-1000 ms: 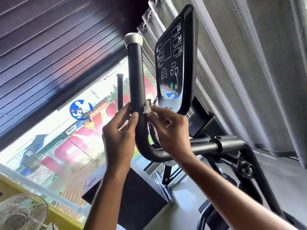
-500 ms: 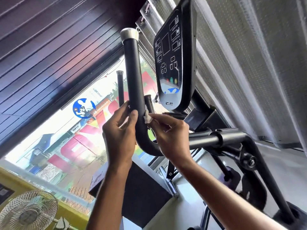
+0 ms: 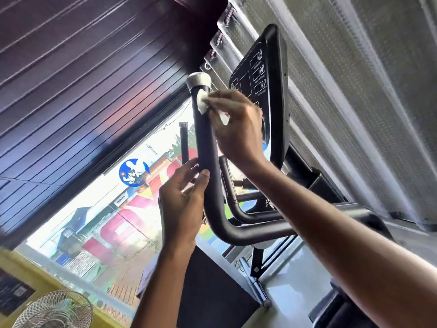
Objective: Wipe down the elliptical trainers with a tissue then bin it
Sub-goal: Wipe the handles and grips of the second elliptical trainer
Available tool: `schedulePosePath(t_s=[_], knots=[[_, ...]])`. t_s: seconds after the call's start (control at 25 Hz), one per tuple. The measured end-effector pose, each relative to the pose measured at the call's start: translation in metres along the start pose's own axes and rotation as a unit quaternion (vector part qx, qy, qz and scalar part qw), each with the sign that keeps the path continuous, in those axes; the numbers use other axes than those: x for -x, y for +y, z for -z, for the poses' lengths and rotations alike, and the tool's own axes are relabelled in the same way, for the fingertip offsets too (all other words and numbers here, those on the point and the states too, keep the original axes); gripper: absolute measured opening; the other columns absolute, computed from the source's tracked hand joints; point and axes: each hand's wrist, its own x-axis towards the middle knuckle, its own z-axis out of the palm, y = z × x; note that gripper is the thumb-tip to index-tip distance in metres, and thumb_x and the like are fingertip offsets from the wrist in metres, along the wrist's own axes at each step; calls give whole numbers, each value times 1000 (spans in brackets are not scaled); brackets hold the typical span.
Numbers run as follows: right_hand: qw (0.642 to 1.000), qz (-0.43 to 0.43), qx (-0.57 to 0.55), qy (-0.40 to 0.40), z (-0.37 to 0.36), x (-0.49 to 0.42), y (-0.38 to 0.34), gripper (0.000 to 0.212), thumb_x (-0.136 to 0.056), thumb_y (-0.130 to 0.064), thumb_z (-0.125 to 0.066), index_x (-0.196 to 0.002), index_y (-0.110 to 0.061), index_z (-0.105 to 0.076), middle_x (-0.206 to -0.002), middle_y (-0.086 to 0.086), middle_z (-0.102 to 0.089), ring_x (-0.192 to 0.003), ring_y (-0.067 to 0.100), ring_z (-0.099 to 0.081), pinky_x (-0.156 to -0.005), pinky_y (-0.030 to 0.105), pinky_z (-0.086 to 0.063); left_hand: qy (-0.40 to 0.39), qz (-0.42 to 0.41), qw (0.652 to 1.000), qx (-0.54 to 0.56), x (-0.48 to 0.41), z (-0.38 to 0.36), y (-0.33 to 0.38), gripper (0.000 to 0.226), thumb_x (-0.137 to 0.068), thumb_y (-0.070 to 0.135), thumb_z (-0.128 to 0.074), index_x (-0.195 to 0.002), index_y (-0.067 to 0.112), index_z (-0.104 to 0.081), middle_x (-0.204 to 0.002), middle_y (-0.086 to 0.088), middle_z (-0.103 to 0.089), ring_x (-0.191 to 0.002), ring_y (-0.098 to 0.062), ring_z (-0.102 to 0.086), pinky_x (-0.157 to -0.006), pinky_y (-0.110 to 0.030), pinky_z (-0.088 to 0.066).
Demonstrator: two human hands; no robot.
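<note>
Fingers (image 3: 221, 97) of the right hand (image 3: 238, 131) pinch the white tissue (image 3: 202, 100) against the black handlebar (image 3: 209, 147) just under its silver cap (image 3: 198, 80) — the left hand (image 3: 182, 204) grips the handlebar lower, nearer.

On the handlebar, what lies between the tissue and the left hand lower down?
Only bare black handlebar: in the head view, nothing covers it between the tissue and the left hand.
</note>
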Motion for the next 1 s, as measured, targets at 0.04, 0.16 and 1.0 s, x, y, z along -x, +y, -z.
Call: schedulePosePath(t_s=[0.04,0.16,1.0], knots=[[1000,28,2,-6,3,9,0,18,-86,-13,-72,-101,-14,-81,-104,-2,-75,-90,11,-71,-78,26,-56,2,-2,1000,4,-5,-2,2,25,-96,13,-71,-119,22,-75,-108,7,-79,-105,-16,-74,-94,-53,-60],[998,-24,-18,53,-10,-16,3,14,-84,-9,-74,-94,-15,-82,-98,-3,-76,-87,10,-70,-79,30,-57,-4,-5,1000,14,-18,-8,9,22,-95,16,-72,-115,25,-76,-107,4,-79,-105,-22,-74,-91,-53,-61],[984,59,34,-164,82,151,-6,15,-89,-9,-76,-102,-13,-81,-100,-1,-71,-84,12,-70,-69,33,-56,-53,111,987,100,24,7,-25,29,-107,15,-48,-118,24,-73,-106,1,-79,-96,-19,-75,-80,-35,-57]])
